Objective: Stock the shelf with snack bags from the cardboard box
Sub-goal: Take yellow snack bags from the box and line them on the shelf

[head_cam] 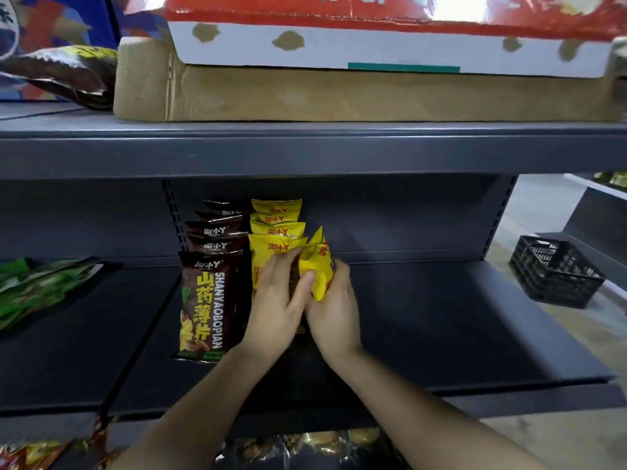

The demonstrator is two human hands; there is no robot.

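Note:
A yellow snack bag (319, 269) is held edge-on over the dark grey shelf (458, 320); my right hand (334, 313) grips it from below and behind. My left hand (276, 300) lies flat against the front of a row of yellow bags (276, 228), its thumb touching the held bag. Left of that row stands a row of brown snack bags (207, 307). A cardboard box (339, 93) sits on the shelf above, with a red and white box (390, 45) on top of it.
Green bags (37, 286) lie on the neighbouring shelf section at left. A dark bag (68, 72) lies beside the cardboard box. A black plastic crate (556, 271) stands on the floor at right. More snack bags (305, 449) show on the shelf below.

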